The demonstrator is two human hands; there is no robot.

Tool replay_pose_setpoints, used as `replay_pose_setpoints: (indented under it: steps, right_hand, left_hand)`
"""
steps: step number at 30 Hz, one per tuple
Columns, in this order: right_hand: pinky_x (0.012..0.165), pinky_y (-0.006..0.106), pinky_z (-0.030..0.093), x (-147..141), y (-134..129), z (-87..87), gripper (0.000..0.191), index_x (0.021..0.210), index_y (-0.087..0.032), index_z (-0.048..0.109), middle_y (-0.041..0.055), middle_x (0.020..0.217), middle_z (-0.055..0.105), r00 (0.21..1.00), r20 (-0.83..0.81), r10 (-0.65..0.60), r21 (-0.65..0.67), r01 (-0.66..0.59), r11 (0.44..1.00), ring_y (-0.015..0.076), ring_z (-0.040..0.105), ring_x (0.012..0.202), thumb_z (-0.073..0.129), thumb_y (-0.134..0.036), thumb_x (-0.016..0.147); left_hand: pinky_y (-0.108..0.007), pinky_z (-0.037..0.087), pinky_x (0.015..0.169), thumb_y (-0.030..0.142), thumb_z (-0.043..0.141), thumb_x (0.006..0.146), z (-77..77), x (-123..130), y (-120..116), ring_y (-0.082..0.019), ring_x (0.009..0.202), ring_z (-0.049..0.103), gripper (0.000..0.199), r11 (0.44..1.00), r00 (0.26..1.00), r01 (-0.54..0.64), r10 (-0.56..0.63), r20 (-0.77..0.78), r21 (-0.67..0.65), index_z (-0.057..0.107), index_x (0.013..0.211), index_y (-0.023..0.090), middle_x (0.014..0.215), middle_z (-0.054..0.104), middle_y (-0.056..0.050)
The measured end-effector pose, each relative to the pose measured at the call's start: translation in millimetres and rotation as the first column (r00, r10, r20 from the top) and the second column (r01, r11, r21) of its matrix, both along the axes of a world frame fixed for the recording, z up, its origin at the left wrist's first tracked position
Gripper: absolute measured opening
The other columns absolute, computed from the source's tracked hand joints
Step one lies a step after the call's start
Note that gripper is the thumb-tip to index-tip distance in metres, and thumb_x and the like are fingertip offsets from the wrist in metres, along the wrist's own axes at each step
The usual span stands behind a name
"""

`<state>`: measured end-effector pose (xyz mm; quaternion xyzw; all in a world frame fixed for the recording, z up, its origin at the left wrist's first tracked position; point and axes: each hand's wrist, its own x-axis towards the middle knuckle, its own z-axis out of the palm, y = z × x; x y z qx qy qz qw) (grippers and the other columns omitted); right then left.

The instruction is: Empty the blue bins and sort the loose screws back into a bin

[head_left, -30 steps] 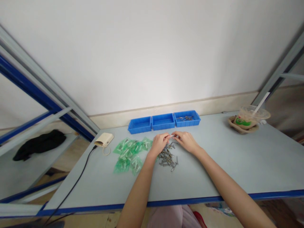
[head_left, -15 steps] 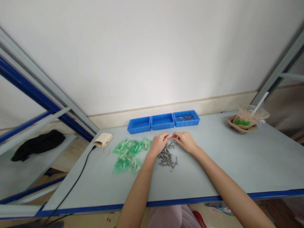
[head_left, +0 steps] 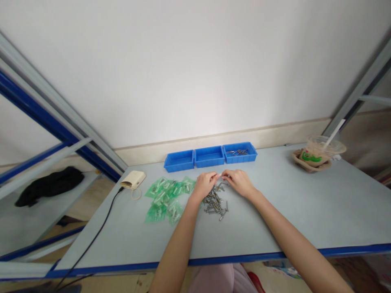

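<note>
A cream-coloured box (head_left: 134, 179) with a thin pale loop (head_left: 136, 195) lies near the left end of the grey bench (head_left: 305, 207), and a black cable (head_left: 103, 224) runs from its corner down over the blue front edge. Toward the right end, a clear plastic cup (head_left: 314, 156) with a green print and a slanting white straw (head_left: 334, 134) sits in a brown carrier (head_left: 308, 166). Black cloth (head_left: 51, 186) lies on a grey surface (head_left: 21, 228) beyond the blue-and-grey metal frame (head_left: 73, 142) at left. A white wall (head_left: 195, 69) rises behind.
</note>
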<state>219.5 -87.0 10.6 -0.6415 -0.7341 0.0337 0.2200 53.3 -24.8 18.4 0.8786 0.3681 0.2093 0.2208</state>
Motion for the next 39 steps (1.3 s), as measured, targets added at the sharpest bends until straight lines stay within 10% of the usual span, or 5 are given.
replay_pose_setpoints:
  steps: [39]
  right_hand:
    - [0.067,0.024,0.038,0.3,-0.1,-0.4,0.026,0.096,-0.022,0.064,0.0038,0.090,0.070,0.999,0.015,0.038,0.001,-0.038,0.999,0.0177,0.063,0.077,0.038,-0.029,0.093]
  left_hand:
    - [-0.021,0.034,0.058,0.044,0.038,0.089,0.0,-0.1,-0.2,-0.012,0.058,0.053,0.040,1.000,1.000,-0.020,0.020,0.020,-0.017,0.062,0.071,0.017,0.059,0.060,0.000]
